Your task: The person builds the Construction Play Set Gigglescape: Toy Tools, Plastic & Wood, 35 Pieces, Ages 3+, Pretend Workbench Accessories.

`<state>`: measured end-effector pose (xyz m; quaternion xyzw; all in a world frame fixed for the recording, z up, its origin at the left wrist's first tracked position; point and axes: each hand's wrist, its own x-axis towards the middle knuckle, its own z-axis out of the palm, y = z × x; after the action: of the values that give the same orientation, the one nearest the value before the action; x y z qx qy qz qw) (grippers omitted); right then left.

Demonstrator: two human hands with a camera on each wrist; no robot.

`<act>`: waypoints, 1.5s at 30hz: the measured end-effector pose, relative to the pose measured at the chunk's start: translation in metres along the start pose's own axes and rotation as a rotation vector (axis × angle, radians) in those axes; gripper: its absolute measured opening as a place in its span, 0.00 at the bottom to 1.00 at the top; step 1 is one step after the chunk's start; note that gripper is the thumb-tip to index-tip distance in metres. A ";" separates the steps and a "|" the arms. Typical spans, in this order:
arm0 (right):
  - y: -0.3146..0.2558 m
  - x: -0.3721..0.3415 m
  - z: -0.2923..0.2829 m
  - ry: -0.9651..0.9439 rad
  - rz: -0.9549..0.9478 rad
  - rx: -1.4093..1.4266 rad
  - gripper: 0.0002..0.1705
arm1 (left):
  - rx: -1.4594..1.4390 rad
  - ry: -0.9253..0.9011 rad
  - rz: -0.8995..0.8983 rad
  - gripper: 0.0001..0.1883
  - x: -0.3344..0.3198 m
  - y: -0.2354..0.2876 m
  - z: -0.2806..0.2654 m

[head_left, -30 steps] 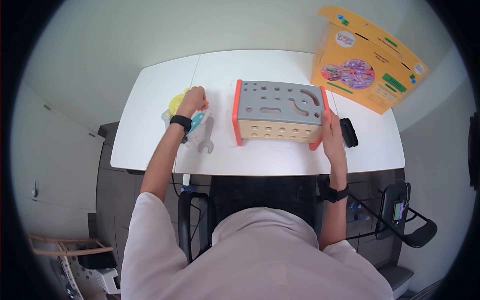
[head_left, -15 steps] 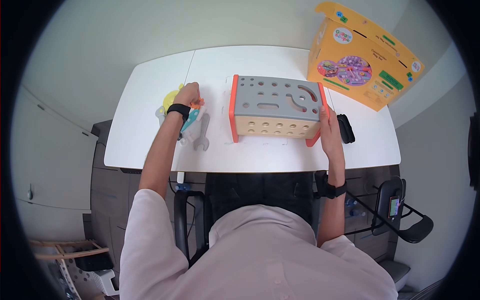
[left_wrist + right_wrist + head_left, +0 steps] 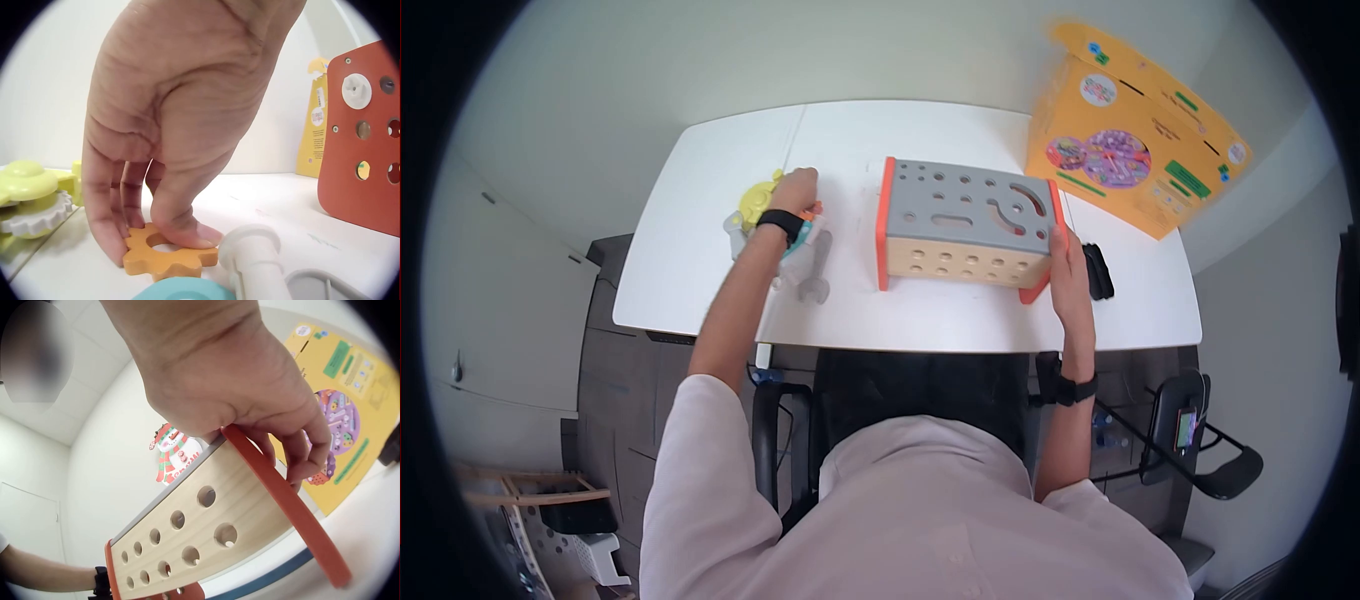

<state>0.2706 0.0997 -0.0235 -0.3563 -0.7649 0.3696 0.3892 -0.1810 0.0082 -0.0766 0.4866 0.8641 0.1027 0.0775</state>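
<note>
Left hand (image 3: pixel 181 106) pinches the orange gear (image 3: pixel 159 269), thumb over the ring, fingers at the outer rim. Gear sits low at the tabletop (image 3: pixel 880 325), left of the bench (image 3: pixel 970 238). Right hand (image 3: pixel 231 387) grips the bench's near end panel (image 3: pixel 287 501). Step reads as pickup. Next move calls for a straight lift: white peg (image 3: pixel 253 256) and teal piece (image 3: pixel 184 290) crowd it, contact unclear. Open room toward the bench; its far panel (image 3: pixel 883 225) is the edge to clear.

Pale pinkish shirt (image 3: pixel 940 520), loose short sleeves (image 3: pixel 705 460), dark trousers (image 3: pixel 920 385), black wrist straps (image 3: pixel 780 223), bare hands (image 3: pixel 797 190)
</note>
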 end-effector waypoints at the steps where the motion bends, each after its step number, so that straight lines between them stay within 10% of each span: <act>1: -0.002 0.002 0.000 -0.005 -0.019 0.012 0.32 | 0.051 0.050 0.041 0.05 -0.003 0.001 -0.001; 45: 0.001 0.000 0.001 0.000 0.099 -0.065 0.32 | -0.103 -0.075 0.104 0.03 -0.018 0.025 -0.009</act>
<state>0.2700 0.0996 -0.0245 -0.4059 -0.7580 0.3633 0.3586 -0.1536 0.0045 -0.0612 0.5298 0.8277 0.1325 0.1290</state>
